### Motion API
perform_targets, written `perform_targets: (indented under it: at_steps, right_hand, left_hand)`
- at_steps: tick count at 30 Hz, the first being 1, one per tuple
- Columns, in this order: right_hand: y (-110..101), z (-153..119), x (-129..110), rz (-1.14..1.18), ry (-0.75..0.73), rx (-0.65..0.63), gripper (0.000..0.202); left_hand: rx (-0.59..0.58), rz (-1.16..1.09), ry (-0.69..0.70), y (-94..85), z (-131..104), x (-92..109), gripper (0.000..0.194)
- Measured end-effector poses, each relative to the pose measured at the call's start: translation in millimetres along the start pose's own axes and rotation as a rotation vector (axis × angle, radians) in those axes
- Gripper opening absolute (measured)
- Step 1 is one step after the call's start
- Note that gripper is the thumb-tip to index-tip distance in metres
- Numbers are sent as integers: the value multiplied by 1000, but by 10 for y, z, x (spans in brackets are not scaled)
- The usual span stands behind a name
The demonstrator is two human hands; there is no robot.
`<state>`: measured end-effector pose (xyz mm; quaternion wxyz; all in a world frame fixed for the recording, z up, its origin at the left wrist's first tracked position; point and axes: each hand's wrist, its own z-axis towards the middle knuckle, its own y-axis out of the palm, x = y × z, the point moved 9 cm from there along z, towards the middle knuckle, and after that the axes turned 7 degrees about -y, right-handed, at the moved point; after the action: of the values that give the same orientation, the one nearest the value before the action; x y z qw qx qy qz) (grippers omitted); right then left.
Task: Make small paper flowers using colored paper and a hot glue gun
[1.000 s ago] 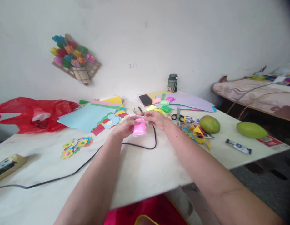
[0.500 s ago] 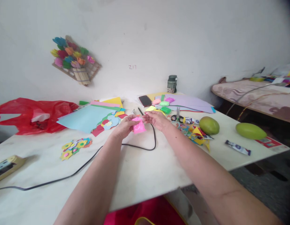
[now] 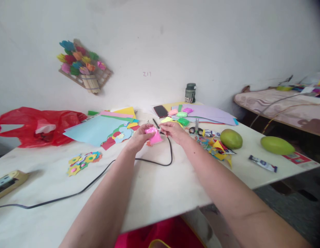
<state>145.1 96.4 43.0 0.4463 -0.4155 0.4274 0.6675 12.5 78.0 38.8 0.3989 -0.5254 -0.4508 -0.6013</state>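
Note:
My left hand (image 3: 139, 138) is closed on a small packet of bright pink clay (image 3: 155, 136) in clear wrapping, held above the table. The fingers of my right hand (image 3: 173, 131) pinch together at the packet's upper right edge, where a bit of wrapping shows. Part of an orange paper shape (image 3: 149, 143) peeks out below the packet. Beyond my hands lie more clay packets, among them a green one (image 3: 183, 121) and a pale green one (image 3: 181, 114). A black cable (image 3: 160, 164) loops on the table just under them.
Scissors (image 3: 196, 128), paper scraps (image 3: 217, 148) and two green mangoes (image 3: 231, 139) lie to the right, with a glue tube (image 3: 262, 163) nearer the edge. Leftward are paper flowers (image 3: 83, 162), blue paper (image 3: 94, 130), a red bag (image 3: 43, 124) and a power strip (image 3: 10, 184).
The packet has turned and tilted slightly in my left hand. My right fingers have come together at its upper right edge. The orange paper beneath now shows.

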Motion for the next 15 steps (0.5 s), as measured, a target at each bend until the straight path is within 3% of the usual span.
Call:
perform_targets:
  at_steps: [8,15]
  right_hand:
    - [101,-44,-205,-285,-138,-5,29]
    - [115,-31,-221,-426,-211,22,17]
  left_hand:
    - [37,135,43,-6,12,8,57]
    - [20,210,49,84,-10,11,67]
